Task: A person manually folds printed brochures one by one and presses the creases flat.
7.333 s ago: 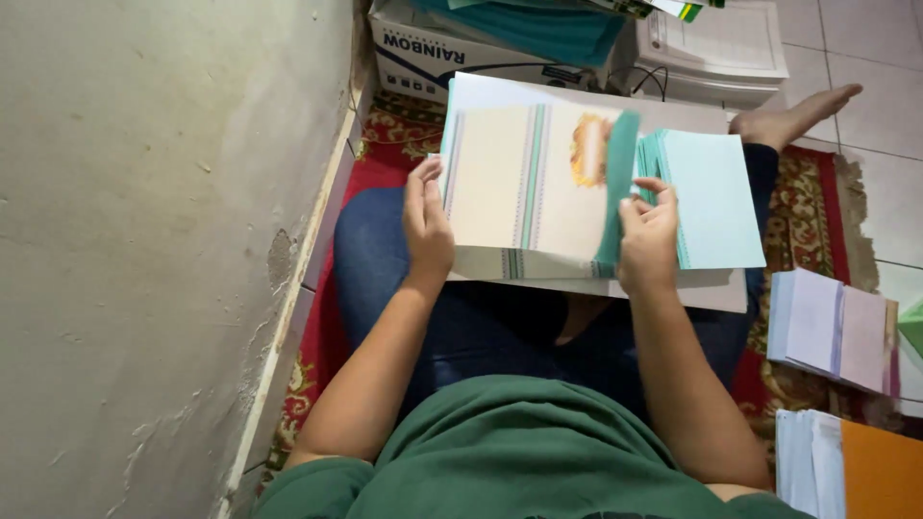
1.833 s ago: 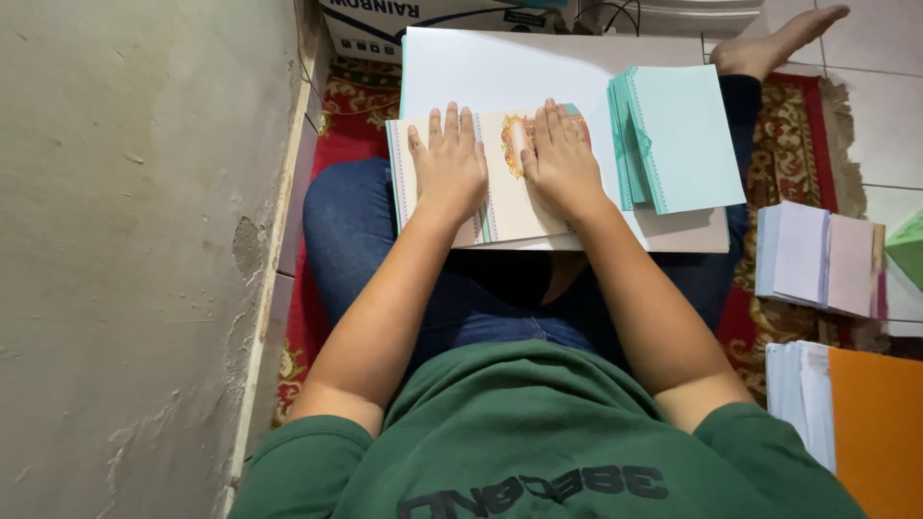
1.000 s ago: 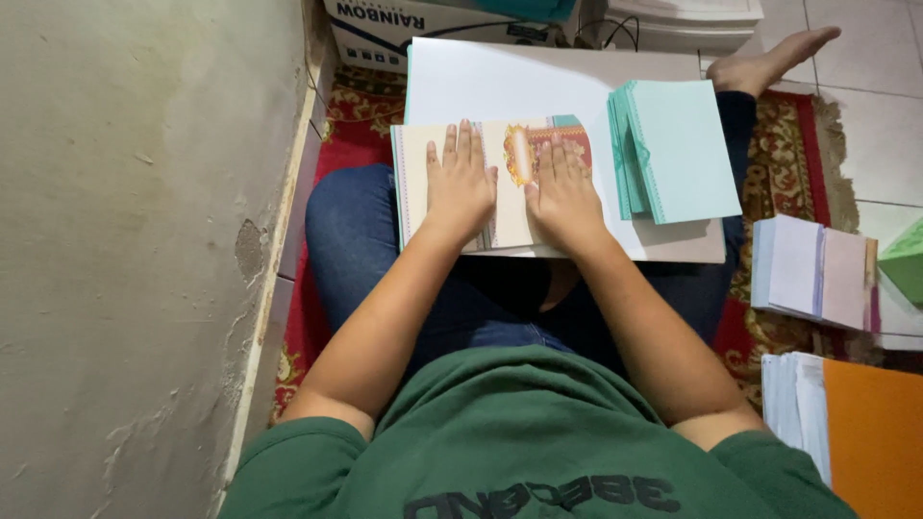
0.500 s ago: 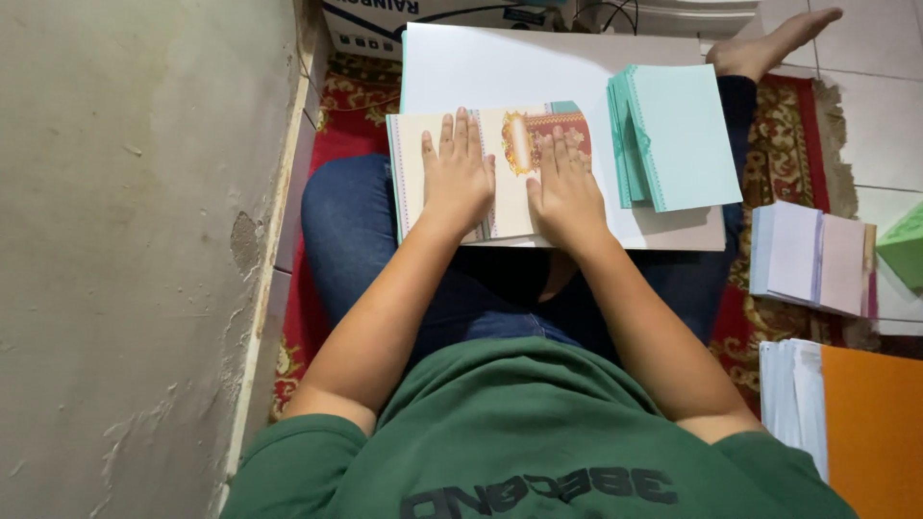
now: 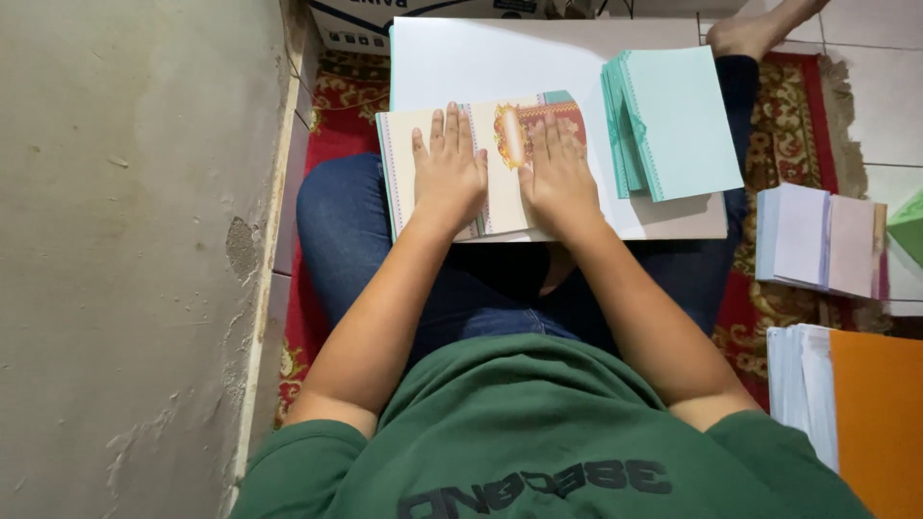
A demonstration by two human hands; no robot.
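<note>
Cream paper, printed with striped borders and an orange oval ornament: a folded card stack (image 5: 500, 173), lying on a white board (image 5: 481, 67) across the lap, near the board's front edge. Pressed flat under both palms. Left hand (image 5: 450, 178) spread over the left half, fingers straight and slightly fanned, gripping nothing. Right hand (image 5: 558, 178) laid just beside it on the right half, fingers likewise extended and released, fingertips near the maroon panel at the top. Only downward pressure, no pinch anywhere.

Just to the right on the same board, touching or nearly touching the printed stack: a pile of mint-green cards (image 5: 678, 120), fanned a little at its left edge and reaching the board's right rim. On the floor further right, a pastel bundle (image 5: 817, 240) and an orange sheet on white paper (image 5: 880, 413), on red patterned rug (image 5: 769, 317) and tile.

Probable trouble from here:
- Board balanced on crossed legs in jeans (image 5: 346, 250), not on anything firm; uneven pressing or a shifted knee, and likely a tilt, with the mint-green pile sliding off towards the rug.
- Sideways drag under flat palms, and possibly skewed layers or a crooked crease.
- Lifting one palm alone, and perhaps a springing open of the fold.
- A careless right elbow or wrist, and quite possibly a knock to the fanned green edge.
</note>
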